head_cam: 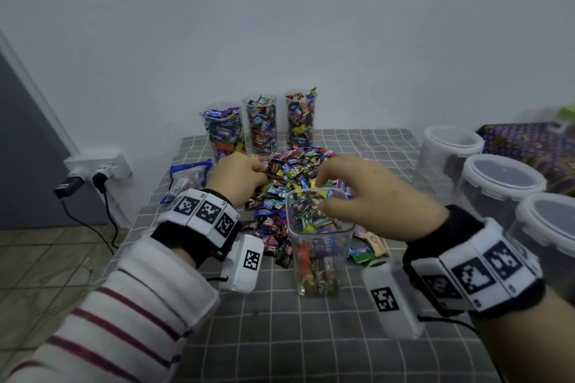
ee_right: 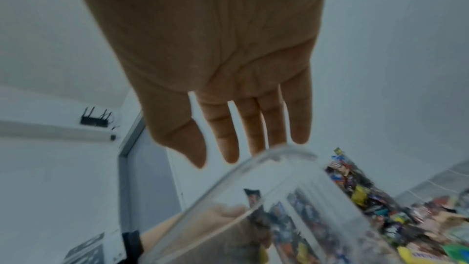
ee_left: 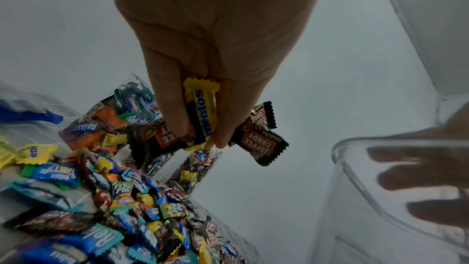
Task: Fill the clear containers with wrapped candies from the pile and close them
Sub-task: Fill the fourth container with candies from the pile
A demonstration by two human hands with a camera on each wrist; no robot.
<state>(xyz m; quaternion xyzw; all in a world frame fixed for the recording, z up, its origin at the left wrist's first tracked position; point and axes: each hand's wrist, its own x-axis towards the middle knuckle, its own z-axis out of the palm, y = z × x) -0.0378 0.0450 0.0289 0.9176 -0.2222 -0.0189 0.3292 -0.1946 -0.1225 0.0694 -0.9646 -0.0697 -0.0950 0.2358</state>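
Clear plastic container (head_cam: 317, 246) sits near the front of the grey checked tablecloth (head_cam: 311, 336), roughly half full of wrapped candies, lid off. The right hand (head_cam: 364, 196) hovers over its rim with fingers spread loose and empty. Just behind it is the candy pile (head_cam: 292, 174); wrappers read "Relaxa" and "Fruit Plus". The left hand (ee_left: 215, 47) is above the pile pinching a small bunch: a yellow candy (ee_left: 201, 111) plus black and orange "COFFEE CANDY" ones (ee_left: 261, 140). Three full tall containers (head_cam: 261, 124) stand by the wall, a blue-edged bag (head_cam: 186, 179) lies left, and lidded round tubs (head_cam: 501, 183) sit right
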